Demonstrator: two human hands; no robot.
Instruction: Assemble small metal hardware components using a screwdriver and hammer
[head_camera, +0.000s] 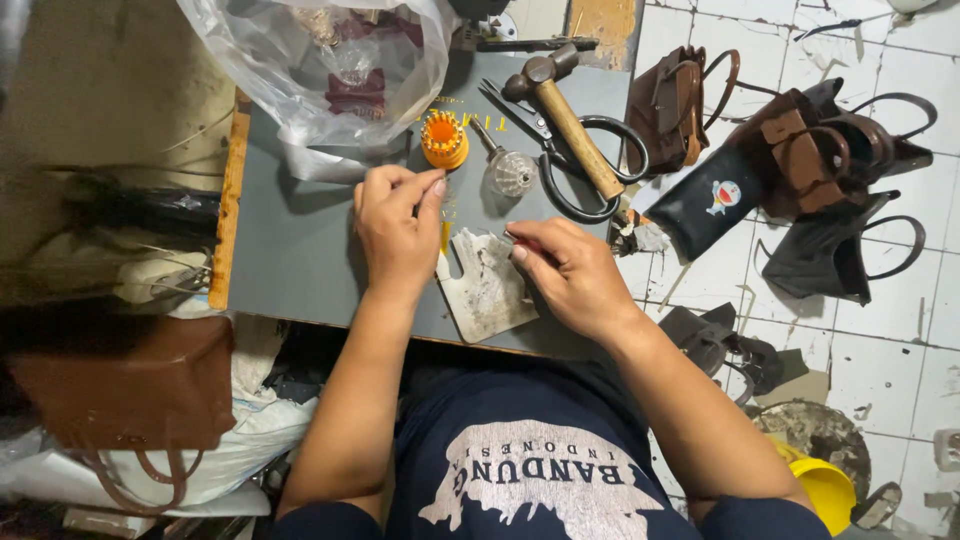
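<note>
Grey, flat work surface (300, 250) fills the centre of the frame, edged on its left by a strip of orange-brown wood. The left hand (397, 225), at centre, has thumb and forefinger pinched together on something very small; what it is cannot be told. Just below those fingertips a short yellow strip (445, 237) stands on a pale, scuffed, notched metal plate (487, 285) lying at lower centre of the surface. The right hand (570, 270) rests on the plate's right edge, fingers closed on a thin dark pointed tool (511, 237) whose tip lies over the plate.

Above the hands, at upper centre: a small orange ribbed cylinder (444, 138), a clear faceted knob with a metal stem (509, 170), black-handled steel scissors (580, 165), and a wooden-handled hammer (566, 118) laid across the scissors. A clear crumpled plastic bag (320, 70) occupies the upper left of the surface. On the white tiled floor at upper right lie several dark brown leather bags (800, 150). A tan leather bag (130, 390) sits at lower left.
</note>
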